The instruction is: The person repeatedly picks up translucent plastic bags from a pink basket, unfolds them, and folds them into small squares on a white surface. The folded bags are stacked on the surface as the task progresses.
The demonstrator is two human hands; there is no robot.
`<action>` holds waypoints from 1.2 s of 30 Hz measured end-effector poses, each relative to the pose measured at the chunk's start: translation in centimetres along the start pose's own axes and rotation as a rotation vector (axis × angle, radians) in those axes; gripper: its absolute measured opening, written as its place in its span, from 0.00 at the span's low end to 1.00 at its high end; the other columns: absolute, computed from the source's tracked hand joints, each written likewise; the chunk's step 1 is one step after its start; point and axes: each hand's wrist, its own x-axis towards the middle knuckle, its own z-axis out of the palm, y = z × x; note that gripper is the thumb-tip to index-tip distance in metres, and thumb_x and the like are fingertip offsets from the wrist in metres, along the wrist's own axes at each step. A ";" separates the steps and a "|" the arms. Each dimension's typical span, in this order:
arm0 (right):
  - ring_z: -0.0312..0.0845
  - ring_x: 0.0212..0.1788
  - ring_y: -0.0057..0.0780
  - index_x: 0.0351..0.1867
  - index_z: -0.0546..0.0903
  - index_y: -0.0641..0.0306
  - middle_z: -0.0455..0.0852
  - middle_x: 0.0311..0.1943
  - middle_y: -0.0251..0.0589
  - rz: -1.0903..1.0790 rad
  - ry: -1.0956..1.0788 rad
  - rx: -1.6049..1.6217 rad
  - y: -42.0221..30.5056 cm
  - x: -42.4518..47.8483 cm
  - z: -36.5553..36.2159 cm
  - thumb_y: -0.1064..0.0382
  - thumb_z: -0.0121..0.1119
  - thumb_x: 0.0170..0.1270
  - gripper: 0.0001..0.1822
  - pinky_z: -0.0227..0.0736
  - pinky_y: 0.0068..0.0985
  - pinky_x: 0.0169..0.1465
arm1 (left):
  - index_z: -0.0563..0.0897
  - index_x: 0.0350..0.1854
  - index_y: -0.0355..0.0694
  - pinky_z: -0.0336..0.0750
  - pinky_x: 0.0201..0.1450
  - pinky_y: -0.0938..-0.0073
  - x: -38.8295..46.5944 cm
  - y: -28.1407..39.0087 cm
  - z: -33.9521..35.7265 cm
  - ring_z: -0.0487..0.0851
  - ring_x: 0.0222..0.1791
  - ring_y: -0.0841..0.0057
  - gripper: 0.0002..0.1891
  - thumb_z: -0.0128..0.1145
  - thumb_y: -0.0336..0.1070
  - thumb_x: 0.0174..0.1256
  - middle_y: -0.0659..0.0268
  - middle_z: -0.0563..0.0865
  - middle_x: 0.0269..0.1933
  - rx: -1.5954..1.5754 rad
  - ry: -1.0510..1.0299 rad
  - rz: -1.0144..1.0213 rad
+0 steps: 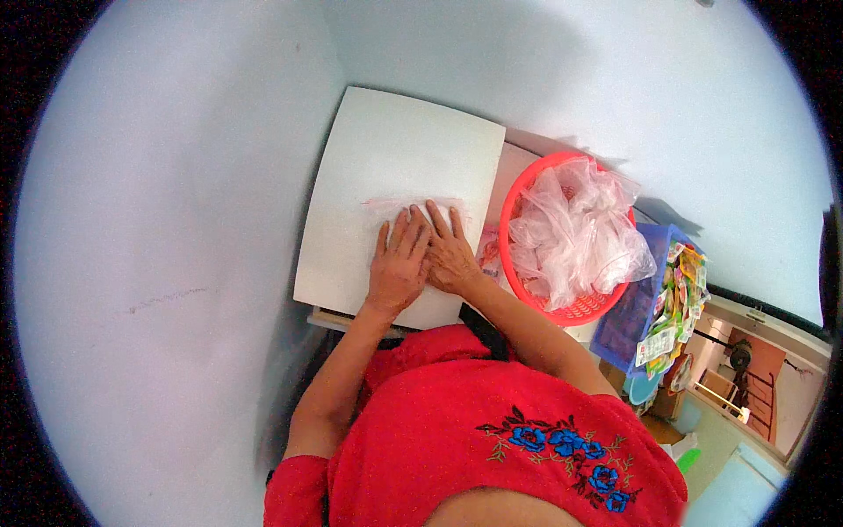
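A thin clear plastic bag [380,207] with a faint reddish line along its far edge lies on a white board [415,145]. My left hand [399,263] is pressed palm down over the bag, fingers spread and pointing away from me. Beside it, my right hand [452,255] also lies flat with its fingers apart. The two hands touch near the thumbs, where they partly overlap. Neither one grips anything. Much of the bag is hidden under the palms and fingers.
Right of the board stands a red plastic basket [506,263] heaped with crumpled clear bags [579,230]. Beyond it, a blue plastic crate [616,336] holds several colourful packets [672,309]. Pale walls [164,197] rise close on the left and behind the board.
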 end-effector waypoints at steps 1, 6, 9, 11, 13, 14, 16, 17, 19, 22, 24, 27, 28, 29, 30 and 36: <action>0.41 0.77 0.51 0.72 0.62 0.57 0.52 0.75 0.44 0.001 0.015 0.015 0.0 0.0 0.1 0.44 0.50 0.62 0.38 0.38 0.59 0.73 | 0.68 0.68 0.39 0.50 0.74 0.49 -0.3 0.0 0.3 0.58 0.74 0.58 0.32 0.58 0.41 0.59 0.54 0.63 0.73 -0.003 -0.036 -0.014; 0.39 0.77 0.51 0.72 0.61 0.58 0.51 0.75 0.45 0.005 0.001 -0.018 0.0 0.2 0.5 0.43 0.51 0.60 0.40 0.37 0.59 0.73 | 0.67 0.69 0.39 0.45 0.75 0.50 -0.9 -0.3 1.0 0.53 0.76 0.61 0.36 0.59 0.46 0.57 0.57 0.61 0.74 0.043 -0.178 0.028; 0.35 0.78 0.49 0.73 0.59 0.55 0.48 0.76 0.44 0.017 -0.043 -0.006 0.0 0.3 0.5 0.41 0.55 0.58 0.43 0.34 0.58 0.73 | 0.65 0.71 0.39 0.44 0.75 0.47 -1.4 -0.5 1.3 0.52 0.77 0.62 0.38 0.59 0.47 0.58 0.59 0.60 0.75 -0.008 -0.175 0.022; 0.36 0.78 0.49 0.73 0.59 0.53 0.49 0.76 0.44 0.021 -0.086 -0.006 0.1 0.2 0.3 0.40 0.55 0.58 0.43 0.34 0.57 0.73 | 0.62 0.72 0.39 0.41 0.74 0.42 -1.3 -1.3 1.2 0.51 0.77 0.60 0.37 0.56 0.50 0.62 0.59 0.57 0.76 0.069 -0.198 -0.090; 0.37 0.78 0.49 0.73 0.60 0.52 0.50 0.76 0.43 0.032 -0.004 0.051 0.1 0.2 0.7 0.39 0.55 0.59 0.42 0.35 0.57 0.73 | 0.61 0.73 0.39 0.41 0.73 0.40 -1.0 -1.9 0.6 0.51 0.77 0.60 0.38 0.56 0.49 0.62 0.59 0.57 0.76 0.123 -0.187 -0.169; 0.38 0.78 0.49 0.73 0.60 0.51 0.50 0.76 0.43 0.038 0.037 0.079 0.0 0.2 0.8 0.39 0.55 0.59 0.42 0.36 0.57 0.73 | 0.61 0.72 0.39 0.41 0.73 0.40 -0.9 -2.2 0.2 0.51 0.77 0.61 0.38 0.57 0.47 0.61 0.59 0.57 0.76 0.139 -0.162 -0.197; 0.42 0.77 0.49 0.72 0.61 0.51 0.53 0.75 0.42 0.032 0.038 0.068 -0.1 0.3 0.3 0.39 0.55 0.60 0.40 0.38 0.58 0.73 | 0.61 0.72 0.39 0.43 0.74 0.42 -0.9 -2.5 0.3 0.51 0.77 0.60 0.38 0.59 0.45 0.61 0.58 0.57 0.76 0.176 -0.119 -0.258; 0.44 0.76 0.49 0.72 0.62 0.52 0.54 0.75 0.42 0.029 0.038 0.063 -0.1 0.3 0.1 0.39 0.55 0.61 0.40 0.39 0.58 0.72 | 0.60 0.73 0.39 0.44 0.74 0.43 -1.0 -2.8 0.7 0.50 0.77 0.59 0.38 0.58 0.45 0.61 0.57 0.57 0.76 0.150 -0.109 -0.267; 0.41 0.77 0.49 0.73 0.60 0.51 0.53 0.75 0.43 0.028 0.011 0.056 -0.1 0.3 0.2 0.38 0.54 0.60 0.41 0.37 0.57 0.73 | 0.60 0.73 0.38 0.45 0.74 0.44 -1.0 -3.2 1.2 0.50 0.77 0.58 0.37 0.57 0.44 0.62 0.56 0.56 0.76 0.096 -0.086 -0.288; 0.40 0.77 0.49 0.73 0.59 0.50 0.52 0.75 0.44 0.030 -0.010 0.044 0.0 0.4 0.1 0.37 0.53 0.60 0.42 0.36 0.56 0.73 | 0.59 0.73 0.37 0.45 0.74 0.45 -1.1 -3.4 1.7 0.50 0.77 0.56 0.37 0.56 0.44 0.64 0.54 0.55 0.76 0.049 -0.069 -0.304; 0.40 0.77 0.49 0.74 0.59 0.50 0.52 0.75 0.44 0.033 -0.018 0.040 0.0 0.5 0.0 0.36 0.52 0.61 0.42 0.36 0.56 0.73 | 0.59 0.73 0.36 0.45 0.74 0.45 -1.0 -3.4 1.8 0.50 0.77 0.55 0.36 0.55 0.45 0.65 0.53 0.55 0.76 0.061 -0.084 -0.309; 0.40 0.77 0.49 0.74 0.58 0.52 0.52 0.75 0.45 0.035 -0.033 0.037 -0.1 0.5 0.0 0.36 0.52 0.61 0.42 0.36 0.56 0.73 | 0.59 0.73 0.35 0.46 0.74 0.45 -1.0 -3.3 1.8 0.51 0.76 0.55 0.36 0.53 0.45 0.66 0.52 0.55 0.76 0.087 -0.075 -0.294; 0.40 0.77 0.49 0.74 0.58 0.54 0.52 0.75 0.45 0.035 -0.039 0.034 -0.1 0.5 0.1 0.36 0.52 0.61 0.43 0.36 0.56 0.73 | 0.59 0.73 0.34 0.46 0.74 0.45 -1.0 -3.3 1.7 0.51 0.76 0.55 0.35 0.53 0.45 0.66 0.52 0.55 0.76 0.097 -0.068 -0.286; 0.40 0.77 0.49 0.74 0.58 0.55 0.52 0.75 0.45 0.035 -0.045 0.033 -0.1 0.4 0.1 0.37 0.52 0.61 0.43 0.36 0.56 0.73 | 0.59 0.72 0.34 0.46 0.74 0.45 -1.1 -3.2 1.6 0.51 0.76 0.54 0.35 0.53 0.45 0.66 0.52 0.55 0.76 0.096 -0.076 -0.288; 0.40 0.77 0.49 0.73 0.58 0.57 0.52 0.75 0.45 0.037 -0.044 0.028 -0.1 0.4 0.2 0.37 0.52 0.61 0.43 0.36 0.56 0.73 | 0.59 0.72 0.34 0.46 0.74 0.45 -1.0 -3.1 1.5 0.51 0.76 0.54 0.35 0.52 0.45 0.66 0.51 0.55 0.76 0.095 -0.082 -0.290; 0.42 0.77 0.49 0.73 0.58 0.62 0.53 0.75 0.46 0.045 -0.042 0.026 -0.4 0.5 -0.2 0.38 0.53 0.61 0.44 0.37 0.55 0.73 | 0.58 0.73 0.34 0.46 0.74 0.45 -0.9 -3.1 1.4 0.52 0.76 0.54 0.35 0.51 0.46 0.67 0.52 0.56 0.75 0.109 -0.066 -0.279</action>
